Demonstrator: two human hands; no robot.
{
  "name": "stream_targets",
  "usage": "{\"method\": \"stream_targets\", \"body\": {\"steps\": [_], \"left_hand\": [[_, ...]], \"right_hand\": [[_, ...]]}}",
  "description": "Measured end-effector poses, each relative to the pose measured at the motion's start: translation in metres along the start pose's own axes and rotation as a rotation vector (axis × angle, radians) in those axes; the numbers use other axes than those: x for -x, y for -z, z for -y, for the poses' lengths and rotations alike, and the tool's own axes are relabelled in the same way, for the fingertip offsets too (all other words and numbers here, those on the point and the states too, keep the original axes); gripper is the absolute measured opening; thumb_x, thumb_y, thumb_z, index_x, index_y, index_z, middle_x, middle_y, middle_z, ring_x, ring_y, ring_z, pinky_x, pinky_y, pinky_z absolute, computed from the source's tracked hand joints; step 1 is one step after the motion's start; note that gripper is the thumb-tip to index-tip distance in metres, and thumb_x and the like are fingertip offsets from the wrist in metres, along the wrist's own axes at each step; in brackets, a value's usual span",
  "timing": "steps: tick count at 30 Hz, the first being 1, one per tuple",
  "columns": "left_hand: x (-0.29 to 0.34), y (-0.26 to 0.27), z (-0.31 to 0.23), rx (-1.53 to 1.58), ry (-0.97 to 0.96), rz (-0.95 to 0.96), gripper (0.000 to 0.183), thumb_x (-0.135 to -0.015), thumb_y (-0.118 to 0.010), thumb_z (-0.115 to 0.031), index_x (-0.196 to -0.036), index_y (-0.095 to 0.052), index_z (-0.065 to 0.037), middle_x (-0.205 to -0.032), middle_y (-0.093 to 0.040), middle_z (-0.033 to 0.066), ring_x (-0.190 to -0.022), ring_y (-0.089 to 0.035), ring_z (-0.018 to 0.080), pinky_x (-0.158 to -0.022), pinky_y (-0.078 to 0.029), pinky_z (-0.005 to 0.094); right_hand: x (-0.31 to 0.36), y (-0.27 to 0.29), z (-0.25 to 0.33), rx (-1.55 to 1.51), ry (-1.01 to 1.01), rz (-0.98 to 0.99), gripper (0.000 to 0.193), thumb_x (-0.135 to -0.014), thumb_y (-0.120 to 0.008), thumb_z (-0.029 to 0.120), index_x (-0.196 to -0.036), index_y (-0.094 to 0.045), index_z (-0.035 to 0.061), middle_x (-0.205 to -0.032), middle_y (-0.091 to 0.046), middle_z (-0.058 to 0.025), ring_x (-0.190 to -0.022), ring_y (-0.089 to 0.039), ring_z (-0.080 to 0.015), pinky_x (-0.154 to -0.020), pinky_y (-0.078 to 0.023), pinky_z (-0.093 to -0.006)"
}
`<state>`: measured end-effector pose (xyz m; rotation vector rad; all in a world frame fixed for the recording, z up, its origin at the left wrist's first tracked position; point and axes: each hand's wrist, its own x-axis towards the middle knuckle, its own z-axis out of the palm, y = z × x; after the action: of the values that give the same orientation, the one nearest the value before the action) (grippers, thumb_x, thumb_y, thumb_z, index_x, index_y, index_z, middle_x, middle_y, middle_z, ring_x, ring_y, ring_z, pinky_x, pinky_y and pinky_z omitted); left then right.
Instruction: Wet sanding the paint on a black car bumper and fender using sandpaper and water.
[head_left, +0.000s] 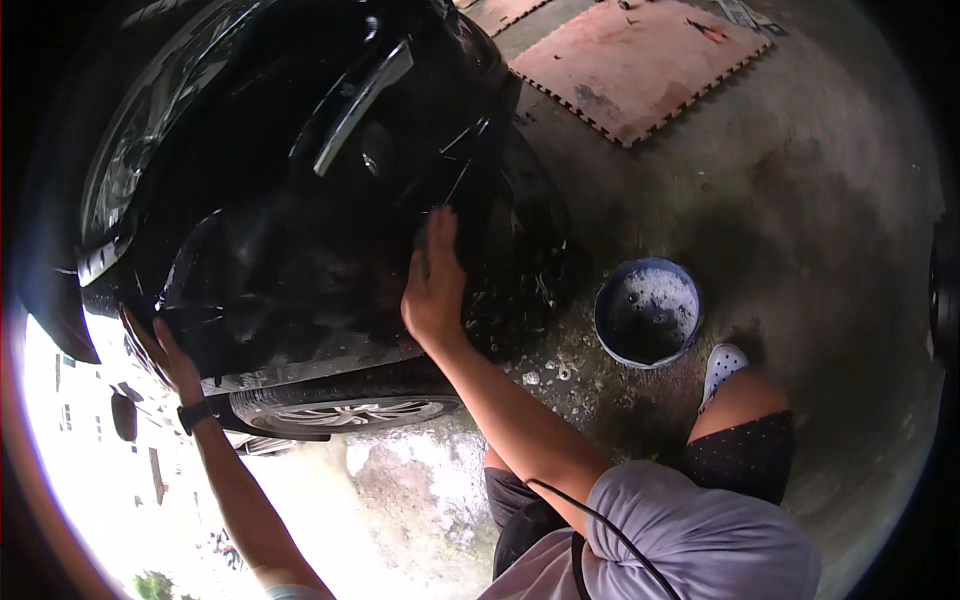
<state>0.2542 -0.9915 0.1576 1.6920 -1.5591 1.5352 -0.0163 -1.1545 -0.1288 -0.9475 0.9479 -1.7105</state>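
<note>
My right hand (435, 285) lies flat against the wet black car body (300, 250), above the wheel. A dark grey-blue wash pad (423, 232) peeks out under its fingertips, and suds speckle the panel beside it. My left hand (160, 350), with a black watch on the wrist, rests fingers spread on the car's lower edge further left and holds nothing. A chrome door handle (362, 92) sits higher up on the car.
A blue bucket (648, 312) of soapy water stands on the concrete floor to my right, near my white shoe (722, 365). The car's wheel (350, 405) is just below my hands. Pink foam mats (640, 60) lie further off. Foam puddles spread under the wheel.
</note>
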Motion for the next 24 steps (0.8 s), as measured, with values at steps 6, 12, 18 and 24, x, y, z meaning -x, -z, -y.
{"method": "stream_targets", "body": {"steps": [6,12,18,24], "left_hand": [[-0.016,0.008,-0.009,0.004,0.014,0.02,0.058,-0.105,-0.046,-0.032,-0.152,-0.034,0.0,-0.156,-0.035,0.0223,-0.146,-0.031,0.0361,-0.12,-0.022,0.0456],[0.064,0.019,-0.155,-0.042,0.009,0.05,0.039,-0.098,-0.06,-0.018,-0.132,-0.058,0.001,-0.137,-0.058,0.0189,-0.124,-0.056,0.033,-0.107,-0.043,0.0454],[0.184,-0.032,-0.375,1.115,0.914,0.683,0.035,-0.087,-0.078,-0.026,-0.107,-0.068,0.001,-0.092,-0.068,0.0038,-0.078,-0.062,0.0085,-0.067,-0.05,0.0222],[0.169,-0.053,-0.404,1.266,1.248,0.829,0.041,-0.085,-0.081,-0.03,-0.105,-0.067,0.003,-0.085,-0.068,0.0034,-0.073,-0.063,0.0091,-0.062,-0.05,0.0233]], "right_hand": [[0.016,0.074,-0.033,-1.145,-0.598,0.265,0.047,-0.092,-0.057,0.018,-0.134,-0.056,-0.0019,-0.13,-0.062,-0.0178,-0.119,-0.061,-0.03,-0.109,-0.043,-0.0409],[-0.032,0.137,-0.062,-1.212,-0.725,0.333,0.042,-0.089,-0.07,0.029,-0.121,-0.064,0.001,-0.109,-0.07,-0.0108,-0.105,-0.067,-0.0222,-0.096,-0.051,-0.041],[-0.045,0.164,-0.048,-1.056,-0.797,0.606,0.039,-0.09,-0.071,0.025,-0.118,-0.065,-0.0012,-0.105,-0.071,-0.0133,-0.095,-0.069,-0.0214,-0.085,-0.055,-0.0342],[-0.055,0.18,-0.048,-0.715,-0.768,0.677,0.032,-0.093,-0.068,0.022,-0.11,-0.07,-0.0047,-0.099,-0.072,-0.0128,-0.091,-0.069,-0.019,-0.081,-0.056,-0.0321]]}}
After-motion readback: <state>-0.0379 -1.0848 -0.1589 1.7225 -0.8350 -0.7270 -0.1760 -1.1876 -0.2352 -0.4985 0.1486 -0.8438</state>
